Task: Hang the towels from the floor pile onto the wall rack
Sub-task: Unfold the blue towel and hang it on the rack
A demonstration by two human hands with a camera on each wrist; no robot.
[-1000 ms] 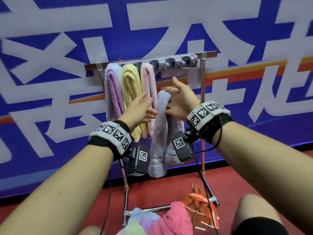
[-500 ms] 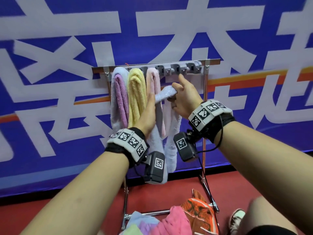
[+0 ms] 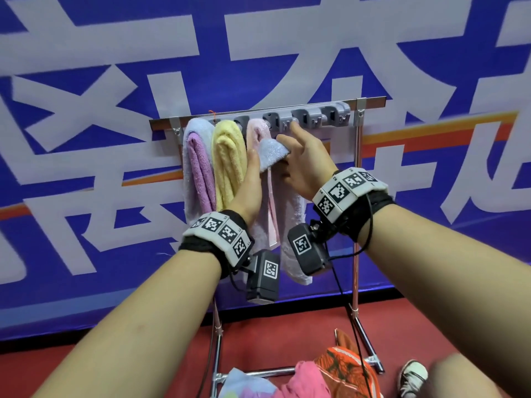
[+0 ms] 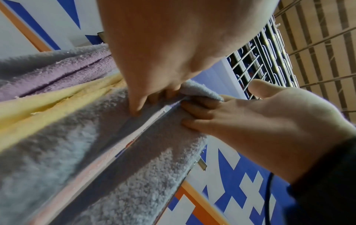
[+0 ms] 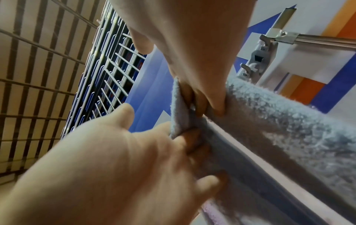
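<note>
Hanging the fourth towel: a pale blue-grey towel [image 3: 273, 153] is held by its upper corner just below the grey clip rail [image 3: 307, 117] of the rack, beside the pink towel [image 3: 258, 130], the yellow towel [image 3: 228, 156] and the lilac towel [image 3: 196, 165] that already hang from clips to the left. The left hand [image 3: 250, 185] lies against the folded edge with its fingers curled onto the cloth, as the left-wrist view shows; the right hand [image 3: 304, 165] pinches the same corner between its lower fingers, with thumb and index finger raised free toward the rail. The body of the towel hangs down behind both wrists, clear of the floor. The next move, by judgement, calls for lifting the pinched corner to the first free clip [image 3: 271, 120] right of the pink towel and pressing it in until it grips, then letting go with each hand in turn. Further towels remain in the floor pile [image 3: 301, 377] at the foot of the stand, cut off by the lower edge of the head view. The mouth of the target clip is small and partly masked by the right hand, so it is probably empty, though that cannot be confirmed. Both wrist views are blurred at the fingertips.
</note>
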